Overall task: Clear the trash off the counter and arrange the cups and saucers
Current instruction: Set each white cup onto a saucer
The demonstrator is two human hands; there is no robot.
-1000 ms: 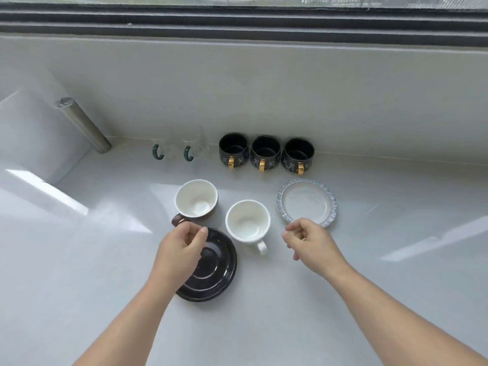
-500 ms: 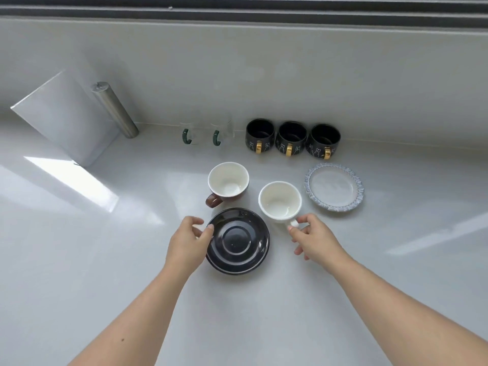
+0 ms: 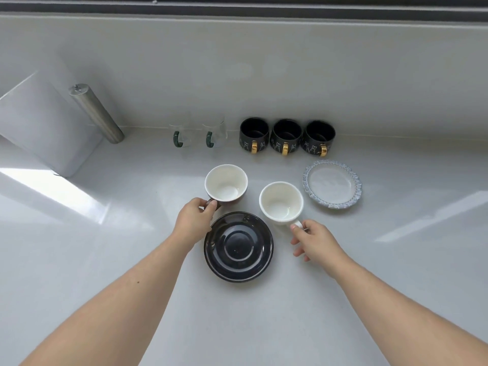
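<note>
1. Cups and saucers are laid out on a glossy white table below a window ledge.
2. A brown cup with a white interior is set upright, empty, just behind the black saucer. Its handle is pinched between the thumb and fingers of the left hand; this grip is closed on the handle, with the cup seen resting on the table.
3. A white cup is set upright, empty, just right of the brown cup and beside the black saucer's far right edge. Its handle is pointed toward the viewer and is held by the thumb and forefinger of the right hand; the remaining fingers are loosely spread below.
4. The black saucer is a glossy round dish with concentric rings, lying flat and bare between the two forearms.
5. A white saucer with a blue patterned, scalloped rim is placed flat to the right of the white cup, apart from it.
6. Three black cups with gold handles and pale line figures are lined up along the back wall, handles facing forward.
7. Two clear glass cups with green handles are placed to their left.
8. A metal cylinder is seen standing at the far left.
</note>
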